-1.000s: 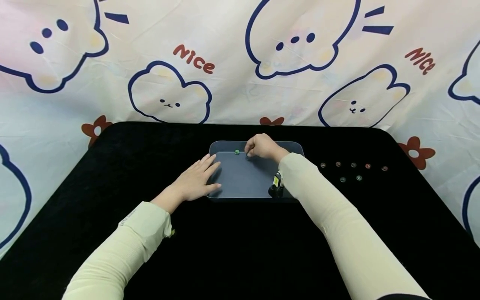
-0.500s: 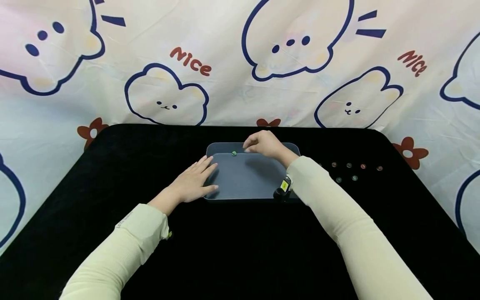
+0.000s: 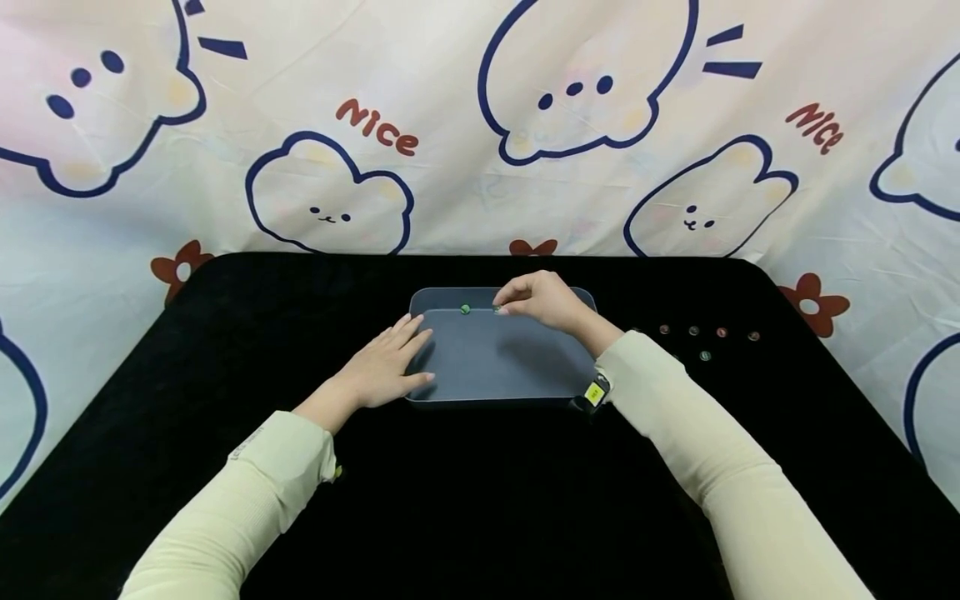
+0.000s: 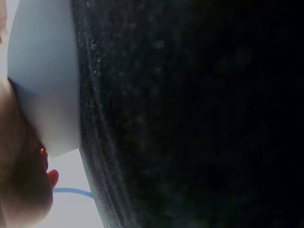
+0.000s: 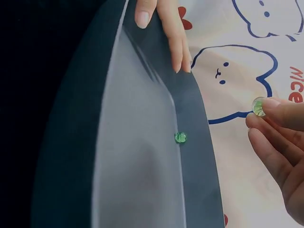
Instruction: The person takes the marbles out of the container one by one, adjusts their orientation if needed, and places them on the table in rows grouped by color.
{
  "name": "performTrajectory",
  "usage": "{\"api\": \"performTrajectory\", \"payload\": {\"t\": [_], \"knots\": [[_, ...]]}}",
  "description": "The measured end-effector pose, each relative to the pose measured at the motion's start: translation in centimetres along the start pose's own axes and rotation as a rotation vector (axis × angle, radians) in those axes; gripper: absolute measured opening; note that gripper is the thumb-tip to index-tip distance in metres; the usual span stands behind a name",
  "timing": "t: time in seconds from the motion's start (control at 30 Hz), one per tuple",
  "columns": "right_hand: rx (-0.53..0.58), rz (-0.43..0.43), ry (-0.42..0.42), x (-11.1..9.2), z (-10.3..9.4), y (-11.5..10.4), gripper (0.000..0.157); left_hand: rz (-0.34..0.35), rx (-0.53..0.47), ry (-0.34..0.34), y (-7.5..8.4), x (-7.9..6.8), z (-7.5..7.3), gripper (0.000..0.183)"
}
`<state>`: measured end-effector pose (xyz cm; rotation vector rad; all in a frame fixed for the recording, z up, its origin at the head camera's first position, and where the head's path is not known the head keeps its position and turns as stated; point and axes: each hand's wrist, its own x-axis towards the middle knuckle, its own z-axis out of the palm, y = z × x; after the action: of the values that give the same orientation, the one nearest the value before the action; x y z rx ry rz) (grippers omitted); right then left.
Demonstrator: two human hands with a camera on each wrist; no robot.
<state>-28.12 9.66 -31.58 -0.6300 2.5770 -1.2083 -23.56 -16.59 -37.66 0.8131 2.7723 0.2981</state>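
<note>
My right hand (image 3: 546,302) pinches a clear glass marble with green inside (image 5: 258,107) between thumb and fingertips, held over the back part of a grey tray (image 3: 480,367). A second green marble (image 5: 180,137) lies in the tray against its back wall, left of the right hand in the head view. My left hand (image 3: 378,367) rests with spread, straight fingers on the tray's left rim. In the left wrist view, part of the left hand (image 4: 21,175) shows beside the tray's outer wall (image 4: 47,71).
On the black cloth (image 3: 480,492) right of the tray lie several small marbles, among them a reddish one (image 3: 722,332) and a greenish one (image 3: 705,356). The right sleeve overlaps some of them. A printed curtain (image 3: 450,200) hangs behind the table.
My right hand has lifted from the tray's floor and shifted slightly right, its wrist turning, with the marble now visible at its fingertips. The left hand keeps its place on the rim.
</note>
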Motion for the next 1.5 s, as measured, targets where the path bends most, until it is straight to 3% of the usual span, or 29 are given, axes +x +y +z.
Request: {"api": "performTrajectory", "payload": {"t": [0.43, 0.9, 1.23, 1.5], "knots": [[0.133, -0.045, 0.061, -3.4, -0.8, 0.7, 0.019, -0.007, -0.001, -0.008, 0.1, 0.1, 0.0, 0.070], [0.327, -0.031, 0.087, -7.7, -2.1, 1.9, 0.022, -0.002, -0.009, -0.004, 0.1, 0.2, 0.0, 0.070], [0.263, -0.051, 0.188, -10.1, -3.3, 4.1, 0.022, 0.002, -0.018, 0.003, 0.3, -0.2, -0.2, 0.069], [0.279, -0.100, 0.254, -12.5, -4.6, 5.8, 0.018, -0.002, -0.025, -0.011, 0.3, -0.2, -0.2, 0.069]]}}
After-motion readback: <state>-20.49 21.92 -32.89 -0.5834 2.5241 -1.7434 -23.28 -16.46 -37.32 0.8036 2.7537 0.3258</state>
